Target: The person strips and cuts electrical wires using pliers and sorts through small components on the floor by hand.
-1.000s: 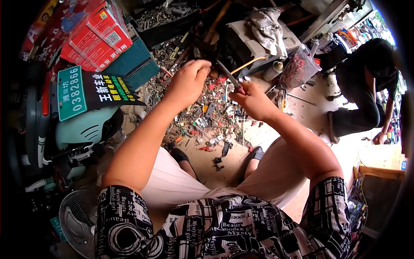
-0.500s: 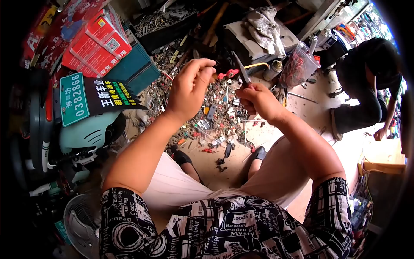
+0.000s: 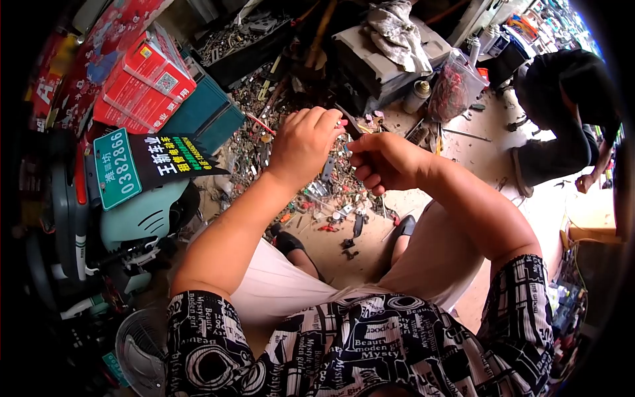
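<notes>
My left hand [image 3: 305,151] is raised in front of me with its fingers closed on a small red piece [image 3: 341,124]. Only a bit of that piece shows past the fingertips. Close beside it, my right hand [image 3: 390,162] is closed around a dark pointed tool [image 3: 348,119], which looks like a blade. Its tip points up and to the left, near the red piece, and I cannot tell whether they touch. The grip of the tool is hidden in my hand. Below both hands, many small loose parts [image 3: 337,192] litter the floor.
At left stand a red box [image 3: 142,86], a teal case [image 3: 211,122] and a green scooter with a number plate [image 3: 119,169]. A spray can [image 3: 417,96] and a plastic bag [image 3: 453,86] lie ahead right. Another person [image 3: 562,119] crouches at right.
My hands have come closer together and sit slightly lower. The red piece, stretched between them before, is now mostly covered by my left fingers. The view has shifted a little.
</notes>
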Demonstrator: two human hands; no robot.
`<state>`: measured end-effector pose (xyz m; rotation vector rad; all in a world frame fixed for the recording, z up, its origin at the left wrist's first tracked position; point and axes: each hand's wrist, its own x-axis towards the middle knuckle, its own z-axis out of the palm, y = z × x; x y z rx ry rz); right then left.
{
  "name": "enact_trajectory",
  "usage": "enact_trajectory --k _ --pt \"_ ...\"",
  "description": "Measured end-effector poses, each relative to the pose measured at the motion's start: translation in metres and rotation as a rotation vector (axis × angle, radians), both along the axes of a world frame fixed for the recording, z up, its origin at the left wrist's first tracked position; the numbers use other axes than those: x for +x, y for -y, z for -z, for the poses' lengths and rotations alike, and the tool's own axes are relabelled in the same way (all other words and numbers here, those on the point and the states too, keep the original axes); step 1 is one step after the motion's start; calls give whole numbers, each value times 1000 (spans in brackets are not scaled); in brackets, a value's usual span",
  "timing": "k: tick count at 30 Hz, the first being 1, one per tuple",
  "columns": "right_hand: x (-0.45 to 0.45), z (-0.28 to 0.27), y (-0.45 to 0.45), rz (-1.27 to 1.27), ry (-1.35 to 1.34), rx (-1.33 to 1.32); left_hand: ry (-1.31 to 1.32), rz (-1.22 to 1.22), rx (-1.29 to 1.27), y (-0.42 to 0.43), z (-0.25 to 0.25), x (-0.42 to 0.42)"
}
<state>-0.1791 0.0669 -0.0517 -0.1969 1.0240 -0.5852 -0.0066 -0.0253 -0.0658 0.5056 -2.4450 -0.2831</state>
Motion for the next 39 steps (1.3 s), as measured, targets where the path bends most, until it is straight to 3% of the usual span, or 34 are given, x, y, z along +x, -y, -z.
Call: enact_trajectory --k 4,6,8,9,10,12,13,16,19,24,32,39 --pt "6 5 0 32 -143 -18 42 -49 152 -5 9 -3" --pt "6 10 -1 -45 -431 -169 18 -68 233 -8 13 -4" --pt "3 17 1 -38 -498 -231 43 -110 735 -8 13 -5" --pt "7 20 2 -66 -704 -378 -138 -94 1060 -9 15 -9" --pt "9 22 4 -97 -908 -526 -138 -96 1059 -10 15 -12" --pt "17 11 0 -151 -1111 -549 -661 -172 1741 -11 13 -18" --pt "23 3 0 -171 -1189 -575 -782 -166 1843 -10 13 -21" --pt "38 -12 -1 -233 -1290 -605 -966 -175 1966 -6 5 -24" --pt "49 -13 0 -215 -1245 -632 -929 -52 2000 -3 -9 -17" --pt "55 -15 -1 -187 -1227 -688 -1023 -160 1991 0 -19 -21" --pt "53 1 -2 -68 -823 -612 -996 -21 2050 8 3 -23" --pt "49 -2 -3 -77 -737 -561 -949 29 2131 10 12 -27"
